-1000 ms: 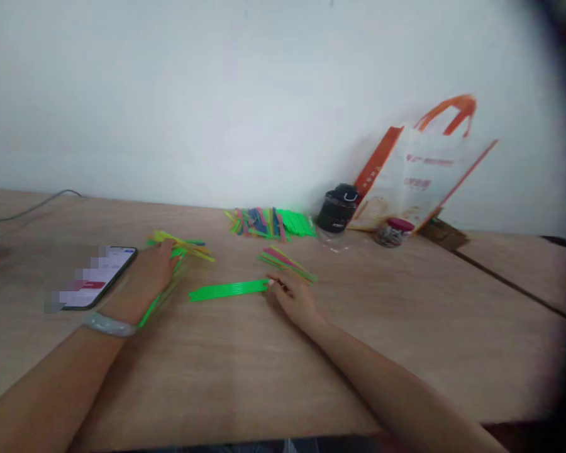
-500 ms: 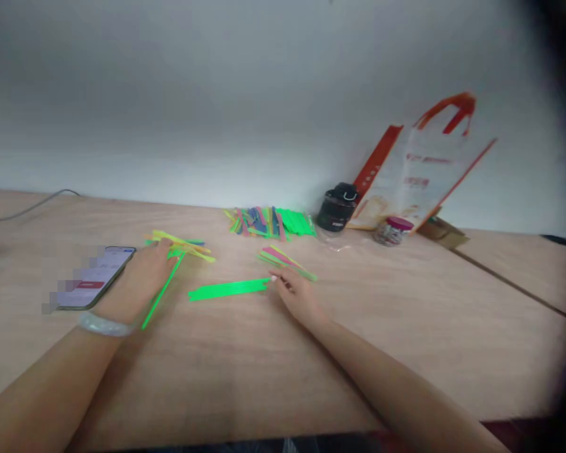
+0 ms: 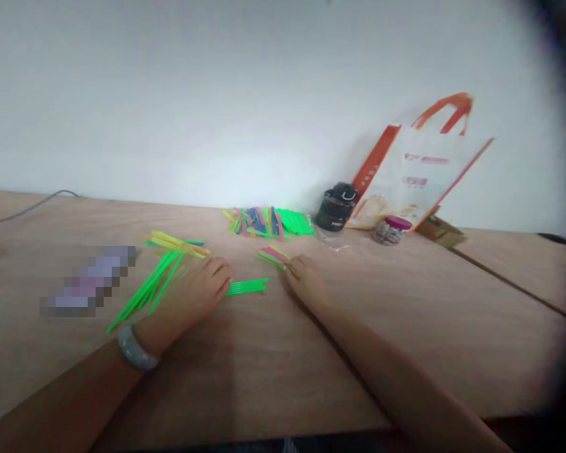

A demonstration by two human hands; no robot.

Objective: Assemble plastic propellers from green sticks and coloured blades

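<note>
The left hand [image 3: 193,294] lies on the bench [image 3: 273,358], fingers released, just beside a flat strip of green sticks [image 3: 248,287]. The right hand [image 3: 306,284] touches a small coloured stick pile [image 3: 271,255], its grip impossible to tell.

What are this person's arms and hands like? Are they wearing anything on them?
The left arm and right arm are bare, with no sleeves, and the left hand and right hand wear no gloves. A pale, smooth bangle circles the left wrist; nothing shows on the right wrist.
</note>
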